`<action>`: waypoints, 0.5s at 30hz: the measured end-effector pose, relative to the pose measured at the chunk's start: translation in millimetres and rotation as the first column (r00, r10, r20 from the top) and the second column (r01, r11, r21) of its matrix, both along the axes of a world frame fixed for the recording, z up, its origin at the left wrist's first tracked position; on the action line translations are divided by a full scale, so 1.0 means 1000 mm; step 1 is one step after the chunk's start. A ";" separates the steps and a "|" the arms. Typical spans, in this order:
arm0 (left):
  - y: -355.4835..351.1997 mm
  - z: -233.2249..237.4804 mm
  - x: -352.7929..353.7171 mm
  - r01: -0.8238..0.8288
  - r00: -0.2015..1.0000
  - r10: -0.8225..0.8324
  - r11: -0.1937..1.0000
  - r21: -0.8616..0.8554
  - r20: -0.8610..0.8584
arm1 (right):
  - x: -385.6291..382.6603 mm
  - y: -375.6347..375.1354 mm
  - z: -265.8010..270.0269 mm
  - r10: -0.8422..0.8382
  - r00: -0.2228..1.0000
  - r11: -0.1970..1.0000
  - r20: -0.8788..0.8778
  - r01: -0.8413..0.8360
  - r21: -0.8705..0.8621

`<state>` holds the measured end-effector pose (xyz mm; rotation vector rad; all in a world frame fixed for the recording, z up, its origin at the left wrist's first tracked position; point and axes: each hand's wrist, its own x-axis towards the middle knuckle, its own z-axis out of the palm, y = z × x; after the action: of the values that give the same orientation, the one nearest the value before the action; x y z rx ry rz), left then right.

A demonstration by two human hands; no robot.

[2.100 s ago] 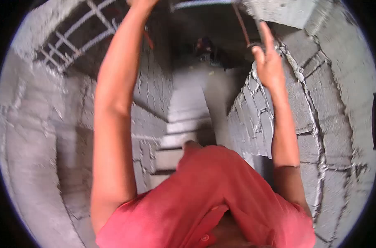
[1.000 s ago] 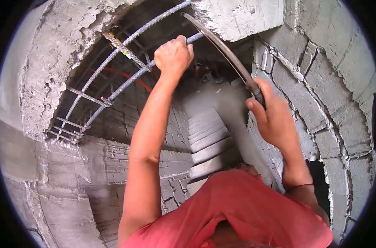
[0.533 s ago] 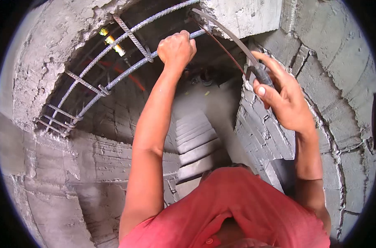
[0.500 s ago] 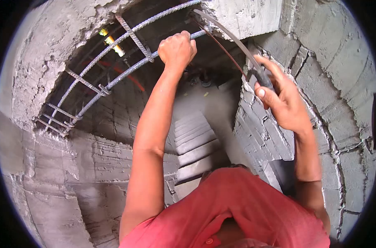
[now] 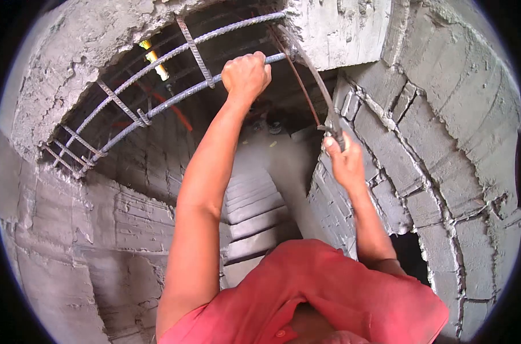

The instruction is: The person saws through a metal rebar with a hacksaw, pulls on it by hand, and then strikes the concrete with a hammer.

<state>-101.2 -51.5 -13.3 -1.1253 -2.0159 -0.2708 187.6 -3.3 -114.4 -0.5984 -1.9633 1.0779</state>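
Observation:
My left hand [image 5: 246,74] is wrapped round the lower long rebar [image 5: 187,92], close to where that bar enters the concrete on the right. In my right hand [image 5: 346,157] is the handle of a hacksaw [image 5: 319,75] with a curved metal frame and a thin, reddish-brown blade. The saw's far end reaches up to the bars beside the concrete edge, with its blade crossing near the lower bar's right end. An upper rebar [image 5: 200,39] runs roughly parallel, joined to the lower one by short cross bars [image 5: 195,51].
Broken concrete [image 5: 340,34] frames the opening at its right, and more rough concrete [image 5: 48,74] lies at left. Steps [image 5: 254,215] descend between my arms. A brick wall [image 5: 421,166] curves along the right. A yellow and white object [image 5: 155,59] shows behind the bars.
My right hand has moved left and a little down, closing fully round the hacksaw handle, and the saw now stands steeper. My left hand keeps its grip on the rebar.

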 end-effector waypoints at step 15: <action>0.003 -0.003 -0.001 -0.046 0.998 0.047 0.999 0.018 -0.045 | -0.050 0.038 -0.135 -0.007 0.998 0.999 -0.069 0.005 -0.033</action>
<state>-101.7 -48.2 -16.6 -1.0636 -1.9934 -0.2361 137.6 34.4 -249.0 -0.5767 -1.8868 1.1147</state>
